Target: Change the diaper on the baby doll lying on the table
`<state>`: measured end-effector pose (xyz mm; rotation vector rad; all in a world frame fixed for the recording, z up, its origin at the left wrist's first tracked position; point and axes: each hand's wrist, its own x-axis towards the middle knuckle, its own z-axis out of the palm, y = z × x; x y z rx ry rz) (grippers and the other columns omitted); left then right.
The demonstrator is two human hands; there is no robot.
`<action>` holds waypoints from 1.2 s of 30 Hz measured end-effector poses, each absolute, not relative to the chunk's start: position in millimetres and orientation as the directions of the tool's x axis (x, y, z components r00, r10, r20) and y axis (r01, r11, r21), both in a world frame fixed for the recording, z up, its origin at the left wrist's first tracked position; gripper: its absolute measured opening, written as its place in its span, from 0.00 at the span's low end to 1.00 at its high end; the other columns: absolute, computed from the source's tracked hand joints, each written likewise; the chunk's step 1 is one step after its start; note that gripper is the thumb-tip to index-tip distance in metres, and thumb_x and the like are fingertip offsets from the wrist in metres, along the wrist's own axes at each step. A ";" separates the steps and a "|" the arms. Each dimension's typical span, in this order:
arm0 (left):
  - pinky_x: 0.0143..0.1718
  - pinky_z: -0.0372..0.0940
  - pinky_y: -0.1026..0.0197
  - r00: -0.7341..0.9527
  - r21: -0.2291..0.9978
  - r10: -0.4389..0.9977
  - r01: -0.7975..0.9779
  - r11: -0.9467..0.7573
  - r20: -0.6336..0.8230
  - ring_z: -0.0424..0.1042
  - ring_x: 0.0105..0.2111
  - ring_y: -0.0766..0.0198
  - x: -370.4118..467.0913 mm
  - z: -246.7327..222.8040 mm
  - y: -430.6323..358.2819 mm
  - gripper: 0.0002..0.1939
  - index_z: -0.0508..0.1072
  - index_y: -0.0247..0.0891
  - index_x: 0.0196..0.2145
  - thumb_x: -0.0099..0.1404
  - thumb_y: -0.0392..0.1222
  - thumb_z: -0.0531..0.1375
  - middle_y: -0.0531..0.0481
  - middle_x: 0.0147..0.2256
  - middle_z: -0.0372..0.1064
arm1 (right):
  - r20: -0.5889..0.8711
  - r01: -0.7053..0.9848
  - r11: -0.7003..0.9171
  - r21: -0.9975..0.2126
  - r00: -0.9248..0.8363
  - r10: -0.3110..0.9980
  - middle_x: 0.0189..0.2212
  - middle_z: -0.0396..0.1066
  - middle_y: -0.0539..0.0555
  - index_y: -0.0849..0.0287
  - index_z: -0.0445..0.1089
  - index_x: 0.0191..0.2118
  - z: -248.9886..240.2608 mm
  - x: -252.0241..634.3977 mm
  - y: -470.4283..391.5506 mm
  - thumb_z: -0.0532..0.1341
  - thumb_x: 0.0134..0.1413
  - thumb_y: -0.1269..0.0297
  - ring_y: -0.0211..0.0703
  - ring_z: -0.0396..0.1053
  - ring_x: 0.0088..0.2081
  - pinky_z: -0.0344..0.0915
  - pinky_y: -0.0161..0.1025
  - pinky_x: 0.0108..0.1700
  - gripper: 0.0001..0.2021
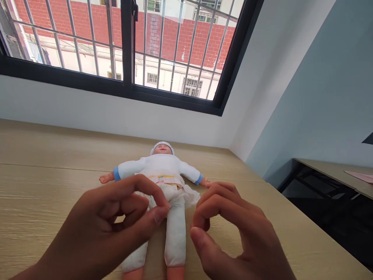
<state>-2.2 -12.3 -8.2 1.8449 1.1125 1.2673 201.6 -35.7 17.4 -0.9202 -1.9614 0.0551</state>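
Observation:
A baby doll (163, 165) lies on its back on the wooden tabletop, arms spread and legs toward me. It wears a white cap, a white top with blue cuffs and white trousers. Around its waist is a white diaper (167, 179) with a coloured band, its side edges loose and ruffled. My left hand (116, 221) is in front of the doll's left-of-view leg, thumb and index finger pinched together. My right hand (233, 225) is to the right of the legs, thumb and fingers curled into a ring, tips close together. Neither pinch shows anything in it. Parts of the diaper and one leg are hidden behind my left hand.
The wooden table (46, 186) reaches back to a white wall below a dark-framed window (128, 83) with bars outside. At the right, beyond the table's edge, stands another desk (329, 171) with a dark front and a pink sheet (359, 176) on top.

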 end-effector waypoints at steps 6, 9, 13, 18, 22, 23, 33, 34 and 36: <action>0.13 0.43 0.74 0.227 0.910 0.901 0.104 -0.401 0.370 0.43 0.15 0.74 -3.7 -1.1 -6.8 0.13 0.70 0.42 0.30 0.65 0.54 0.62 0.62 0.15 0.45 | 0.742 0.562 0.731 -0.388 -0.281 0.609 0.21 0.68 0.43 0.57 0.65 0.22 18.3 202.1 -35.5 0.58 0.40 0.76 0.33 0.67 0.27 0.69 0.39 0.43 0.06; 0.14 0.45 0.75 0.281 0.931 0.898 0.043 -0.364 0.338 0.43 0.16 0.75 -5.0 -0.6 -6.1 0.15 0.69 0.42 0.30 0.65 0.55 0.62 0.62 0.16 0.44 | 0.718 0.573 0.715 -0.400 -0.289 0.633 0.21 0.67 0.43 0.57 0.65 0.22 17.7 203.2 -37.1 0.59 0.41 0.76 0.33 0.67 0.27 0.69 0.38 0.42 0.06; 0.15 0.44 0.75 0.318 0.944 0.896 0.009 -0.331 0.311 0.42 0.16 0.75 -4.0 -3.4 -6.2 0.14 0.70 0.42 0.31 0.67 0.54 0.61 0.63 0.16 0.43 | 0.675 0.585 0.687 -0.430 -0.297 0.676 0.22 0.69 0.44 0.57 0.68 0.25 17.4 205.8 -38.5 0.61 0.46 0.75 0.35 0.69 0.31 0.68 0.38 0.44 0.06; 0.15 0.43 0.74 0.319 0.941 0.900 0.063 -0.334 0.298 0.43 0.16 0.74 1.4 -2.1 -9.1 0.15 0.70 0.40 0.30 0.66 0.54 0.60 0.62 0.16 0.45 | 0.688 0.591 0.681 -0.433 -0.272 0.673 0.25 0.72 0.45 0.55 0.75 0.33 16.9 205.5 -38.0 0.61 0.53 0.71 0.37 0.72 0.34 0.69 0.39 0.45 0.06; 0.16 0.42 0.72 0.330 0.950 0.912 0.107 -0.293 0.244 0.44 0.17 0.73 5.0 -1.5 -11.7 0.16 0.70 0.40 0.28 0.65 0.55 0.60 0.62 0.15 0.45 | 0.702 0.569 0.704 -0.426 -0.284 0.654 0.26 0.73 0.45 0.56 0.76 0.35 13.6 200.8 -35.2 0.64 0.54 0.68 0.36 0.72 0.31 0.69 0.39 0.44 0.03; 0.16 0.43 0.72 0.339 0.949 0.911 0.123 -0.290 0.235 0.44 0.17 0.73 5.7 -2.4 -12.0 0.16 0.70 0.40 0.29 0.65 0.55 0.60 0.62 0.15 0.45 | 0.707 0.558 0.714 -0.424 -0.288 0.645 0.26 0.74 0.45 0.56 0.76 0.36 12.3 199.6 -34.2 0.66 0.54 0.68 0.35 0.73 0.30 0.69 0.39 0.45 0.03; 0.18 0.49 0.72 0.314 0.905 0.902 0.210 -0.371 0.297 0.49 0.17 0.71 3.0 -11.9 -9.6 0.16 0.71 0.42 0.30 0.66 0.56 0.58 0.60 0.15 0.52 | 0.763 0.530 0.760 -0.376 -0.288 0.578 0.23 0.72 0.45 0.57 0.72 0.29 10.2 199.0 -32.4 0.63 0.51 0.75 0.35 0.72 0.28 0.68 0.40 0.42 0.05; 0.18 0.49 0.72 0.275 0.891 0.901 0.219 -0.398 0.335 0.50 0.17 0.71 1.7 -11.7 -9.5 0.15 0.71 0.43 0.30 0.66 0.56 0.59 0.60 0.14 0.53 | 0.771 0.535 0.761 -0.366 -0.284 0.570 0.23 0.72 0.45 0.57 0.72 0.29 11.2 199.3 -32.7 0.63 0.50 0.75 0.35 0.72 0.28 0.68 0.41 0.43 0.06; 0.16 0.50 0.73 0.159 0.846 0.885 0.260 -0.466 0.439 0.51 0.16 0.72 -0.6 -10.2 -9.2 0.13 0.72 0.44 0.30 0.65 0.54 0.60 0.60 0.14 0.53 | 0.779 0.551 0.756 -0.352 -0.276 0.564 0.22 0.71 0.44 0.58 0.71 0.27 13.3 200.0 -32.9 0.62 0.47 0.76 0.34 0.71 0.27 0.67 0.40 0.44 0.06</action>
